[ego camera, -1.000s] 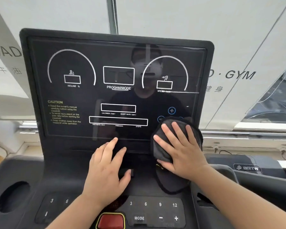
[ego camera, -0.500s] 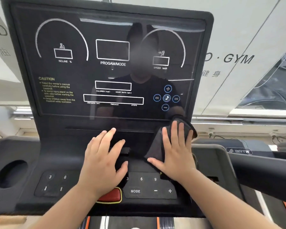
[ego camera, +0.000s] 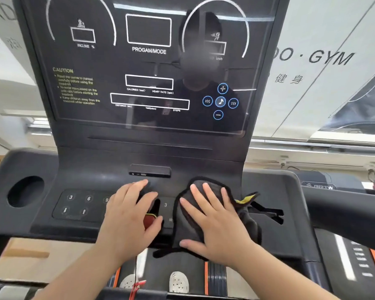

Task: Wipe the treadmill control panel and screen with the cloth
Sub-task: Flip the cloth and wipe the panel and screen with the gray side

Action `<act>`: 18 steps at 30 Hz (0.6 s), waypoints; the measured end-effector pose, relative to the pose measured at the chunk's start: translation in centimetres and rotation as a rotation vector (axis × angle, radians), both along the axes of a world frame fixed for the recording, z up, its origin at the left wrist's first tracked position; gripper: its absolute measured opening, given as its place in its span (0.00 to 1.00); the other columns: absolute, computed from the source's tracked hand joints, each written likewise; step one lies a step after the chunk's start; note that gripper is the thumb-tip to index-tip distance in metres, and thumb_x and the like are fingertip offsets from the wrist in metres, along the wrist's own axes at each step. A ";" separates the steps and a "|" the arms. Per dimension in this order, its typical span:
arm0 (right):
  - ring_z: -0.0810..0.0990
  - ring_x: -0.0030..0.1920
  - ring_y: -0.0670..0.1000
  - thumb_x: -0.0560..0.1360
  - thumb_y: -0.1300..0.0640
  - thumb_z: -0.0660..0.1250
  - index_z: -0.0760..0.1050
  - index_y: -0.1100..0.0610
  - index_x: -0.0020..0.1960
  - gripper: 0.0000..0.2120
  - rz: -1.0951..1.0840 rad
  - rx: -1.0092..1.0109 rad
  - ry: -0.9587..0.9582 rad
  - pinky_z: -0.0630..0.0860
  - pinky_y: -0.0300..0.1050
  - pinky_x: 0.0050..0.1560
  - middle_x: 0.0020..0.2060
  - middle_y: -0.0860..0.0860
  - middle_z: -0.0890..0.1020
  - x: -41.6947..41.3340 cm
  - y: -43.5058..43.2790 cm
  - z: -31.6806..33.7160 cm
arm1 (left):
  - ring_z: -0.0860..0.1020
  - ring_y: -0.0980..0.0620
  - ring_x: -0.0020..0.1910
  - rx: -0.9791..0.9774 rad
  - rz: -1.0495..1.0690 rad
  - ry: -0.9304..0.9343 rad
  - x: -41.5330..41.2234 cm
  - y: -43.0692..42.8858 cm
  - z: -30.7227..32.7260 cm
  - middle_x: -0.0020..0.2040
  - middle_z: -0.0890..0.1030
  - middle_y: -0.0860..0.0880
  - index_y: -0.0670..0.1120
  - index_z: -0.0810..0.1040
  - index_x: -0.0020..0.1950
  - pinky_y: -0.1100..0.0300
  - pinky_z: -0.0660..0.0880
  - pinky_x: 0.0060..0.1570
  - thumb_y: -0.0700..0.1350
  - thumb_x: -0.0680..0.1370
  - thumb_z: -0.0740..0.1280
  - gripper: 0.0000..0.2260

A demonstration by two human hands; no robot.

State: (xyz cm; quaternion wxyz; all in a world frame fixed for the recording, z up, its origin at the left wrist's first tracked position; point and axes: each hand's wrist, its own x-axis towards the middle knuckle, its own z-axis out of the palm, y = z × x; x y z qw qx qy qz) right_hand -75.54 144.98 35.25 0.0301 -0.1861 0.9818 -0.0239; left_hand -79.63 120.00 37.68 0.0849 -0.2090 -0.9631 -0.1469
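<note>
Head view: the step in hand looks to be the wipe of the lower control panel (ego camera: 78, 204), the flat deck of number keys below the screen (ego camera: 147, 68). The dark cloth (ego camera: 185, 228) lies on the right half of that deck, over the right block of keys. Its lower edge hangs past the front lip and a yellow tag (ego camera: 246, 199) sticks out at its right.

To do this well, I judge, the pressure should be light and even across the palm (those keys may be live, and a hard push could set something off). Strokes should overlap and run out to the panel's right edge and up toward the port slot (ego camera: 149, 171). The cloth sits bunched rather than flat, so spreading it would cover more in each pass. The left keys and the cup hole (ego camera: 25, 191) are not under the cloth and would want their turn.

The right hand (ego camera: 217, 224) lies flat on the cloth, fingers straight and spread, thumb out to the left, palm pressing down; it grips nothing. The left hand (ego camera: 128, 217) rests bare on the panel just beside the cloth, fingers loosely extended and holding nothing. Its thumb lies over the red stop button (ego camera: 149, 219), which is worth avoiding. Both forearms come in from the bottom edge.
</note>
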 end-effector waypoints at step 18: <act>0.68 0.76 0.62 0.67 0.18 0.54 0.64 0.52 0.81 0.53 -0.078 -0.021 -0.053 0.68 0.63 0.74 0.80 0.58 0.65 2.9 -0.2 1.6 | 0.76 0.47 0.45 -0.063 -0.227 -0.129 1.2 5.2 -0.1 0.46 0.75 0.51 0.49 0.81 0.49 0.48 0.78 0.44 0.59 0.78 0.59 0.17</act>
